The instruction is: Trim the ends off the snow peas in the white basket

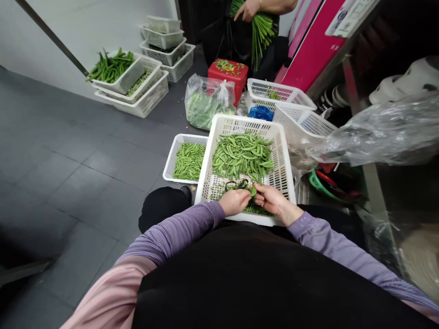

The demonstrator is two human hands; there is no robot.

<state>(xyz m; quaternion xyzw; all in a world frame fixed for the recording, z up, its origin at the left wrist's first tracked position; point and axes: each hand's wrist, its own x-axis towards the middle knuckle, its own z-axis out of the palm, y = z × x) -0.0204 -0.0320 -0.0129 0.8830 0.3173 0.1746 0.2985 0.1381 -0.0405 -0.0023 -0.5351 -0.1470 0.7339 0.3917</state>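
Note:
A large white basket [285, 169] rests at my lap, with a heap of green pea pods [243, 155] in its far part and green trimmings near me. Over its near part my right hand [270, 198] pinches a green pod [254, 189] between thumb and fingers. Close on its left, my left hand [235, 201] is closed with its fingertips near the same pod; what it holds is too small to name. Black scissors [236, 184] lie just beyond my left hand. Beside the basket on the left, a smaller white basket [168, 167] holds more pods.
Stacked baskets [147, 107] stand by the wall at the left. Beyond the large basket are a bag of greens [202, 107], a red stool [222, 82] and white baskets [281, 91]. A person's hand [249, 8] holds long green stalks. Plastic sheeting [377, 132] hangs at the right.

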